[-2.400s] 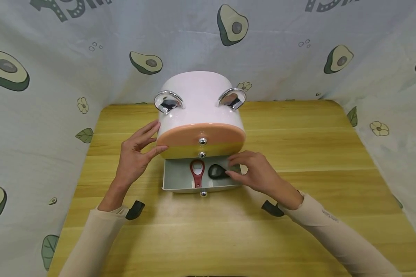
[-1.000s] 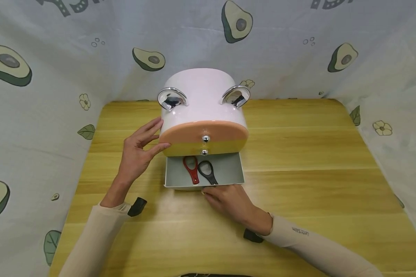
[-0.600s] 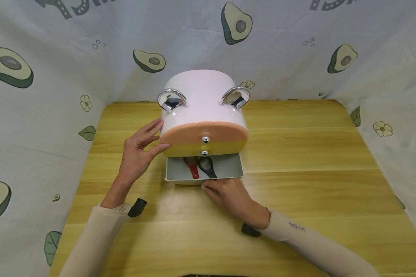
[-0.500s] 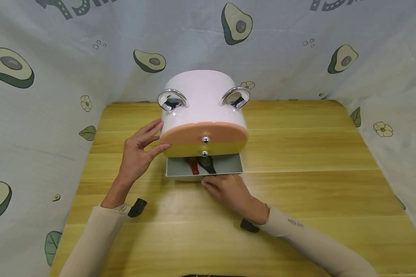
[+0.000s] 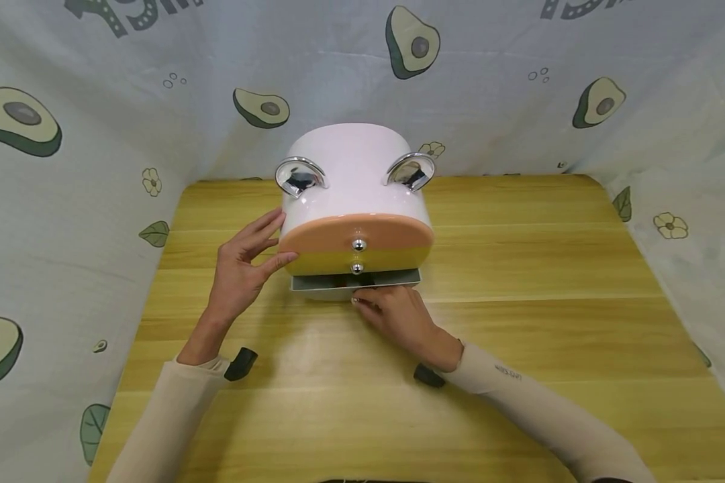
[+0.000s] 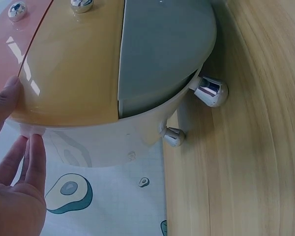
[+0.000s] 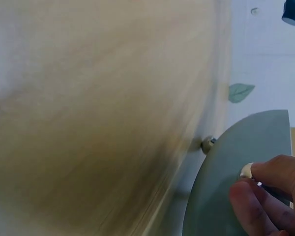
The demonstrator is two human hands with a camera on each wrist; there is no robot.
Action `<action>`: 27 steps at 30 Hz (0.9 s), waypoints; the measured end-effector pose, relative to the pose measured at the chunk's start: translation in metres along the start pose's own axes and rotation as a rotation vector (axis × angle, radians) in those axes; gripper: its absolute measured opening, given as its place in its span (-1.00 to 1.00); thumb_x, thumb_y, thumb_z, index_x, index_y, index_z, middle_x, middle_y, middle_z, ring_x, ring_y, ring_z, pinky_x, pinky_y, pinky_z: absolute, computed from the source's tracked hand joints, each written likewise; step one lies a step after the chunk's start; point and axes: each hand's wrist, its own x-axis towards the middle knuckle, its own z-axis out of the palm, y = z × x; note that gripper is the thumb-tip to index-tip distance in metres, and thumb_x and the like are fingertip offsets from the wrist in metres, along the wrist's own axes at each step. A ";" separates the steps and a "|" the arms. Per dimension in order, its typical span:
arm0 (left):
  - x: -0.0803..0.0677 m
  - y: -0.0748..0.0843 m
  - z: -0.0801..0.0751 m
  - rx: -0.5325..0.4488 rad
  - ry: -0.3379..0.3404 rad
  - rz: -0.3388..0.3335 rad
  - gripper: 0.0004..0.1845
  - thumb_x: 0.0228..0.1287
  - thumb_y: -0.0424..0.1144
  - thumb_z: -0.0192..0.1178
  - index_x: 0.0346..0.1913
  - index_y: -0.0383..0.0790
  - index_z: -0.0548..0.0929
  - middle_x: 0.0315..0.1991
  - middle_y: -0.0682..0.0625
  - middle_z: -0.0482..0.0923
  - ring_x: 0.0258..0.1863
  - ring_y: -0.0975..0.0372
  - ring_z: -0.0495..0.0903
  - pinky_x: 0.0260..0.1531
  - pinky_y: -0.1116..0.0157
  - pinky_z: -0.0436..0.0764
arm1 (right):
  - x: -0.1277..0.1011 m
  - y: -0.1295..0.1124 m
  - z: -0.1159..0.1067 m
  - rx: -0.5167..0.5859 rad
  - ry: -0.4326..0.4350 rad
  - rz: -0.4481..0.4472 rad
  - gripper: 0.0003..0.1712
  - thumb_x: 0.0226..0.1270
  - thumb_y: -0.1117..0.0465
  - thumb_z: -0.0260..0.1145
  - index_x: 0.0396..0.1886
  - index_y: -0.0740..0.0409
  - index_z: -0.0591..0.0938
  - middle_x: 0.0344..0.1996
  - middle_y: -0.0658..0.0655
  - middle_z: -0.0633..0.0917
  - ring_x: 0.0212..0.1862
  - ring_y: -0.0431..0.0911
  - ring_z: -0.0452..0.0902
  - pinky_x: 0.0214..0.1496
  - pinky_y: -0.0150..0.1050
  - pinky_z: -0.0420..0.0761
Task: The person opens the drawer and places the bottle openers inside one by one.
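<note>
The pink, rounded plastic drawer chest (image 5: 353,191) stands at the back middle of the light wooden table (image 5: 519,268); the left hand (image 5: 242,268) lies left of it, the right hand (image 5: 399,318) before it.

We are looking at a glossy, smooth plastic drawer box (image 5: 353,181) with mirror-bright chrome knobs (image 5: 357,245) and shiny metal feet (image 6: 211,92), sitting at frame centre on a smooth, matt wood-grain table (image 5: 519,268). Soft printed cloth (image 5: 97,100) is hanging behind, faintly creased.

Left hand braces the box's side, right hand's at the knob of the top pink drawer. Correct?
Not quite. The right hand is at the bottom grey drawer, not the pink one, as the head view shows. The left hand does brace the side of the box.
</note>
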 end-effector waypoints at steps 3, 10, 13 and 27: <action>0.000 0.000 0.000 0.002 0.003 -0.007 -0.34 0.15 -0.46 0.42 0.34 -0.09 0.55 0.40 0.00 0.45 0.35 0.17 0.48 0.20 0.21 0.61 | 0.004 0.002 0.000 0.008 -0.017 0.033 -0.91 0.24 0.16 0.50 -0.25 -0.09 0.81 -0.37 -0.13 0.79 -0.34 -0.12 0.72 -0.45 -0.13 0.69; -0.001 -0.001 0.003 -0.018 0.011 -0.004 -0.34 0.13 -0.50 0.42 0.33 -0.13 0.56 0.39 0.00 0.46 0.33 0.17 0.50 0.20 0.30 0.61 | 0.011 0.008 0.002 0.014 -0.025 0.077 -0.91 0.31 0.17 0.44 -0.23 -0.08 0.82 -0.39 -0.10 0.79 -0.46 -0.19 0.64 -0.52 -0.19 0.64; -0.001 0.000 0.003 -0.020 0.011 -0.001 -0.34 0.13 -0.50 0.42 0.33 -0.13 0.56 0.39 0.00 0.46 0.32 0.17 0.50 0.19 0.36 0.60 | 0.013 0.009 0.003 0.009 -0.012 0.074 -0.91 0.30 0.18 0.44 -0.24 -0.08 0.83 -0.40 -0.10 0.79 -0.50 -0.21 0.60 -0.54 -0.22 0.62; -0.007 -0.003 -0.007 0.080 0.005 0.006 -0.40 0.27 -0.43 0.34 0.36 -0.03 0.54 0.40 0.01 0.45 0.36 0.20 0.46 0.21 0.42 0.57 | 0.006 0.013 -0.008 0.084 -0.047 0.109 -0.89 0.33 0.14 0.42 -0.20 -0.06 0.82 -0.41 -0.11 0.80 -0.45 -0.25 0.67 -0.48 -0.30 0.63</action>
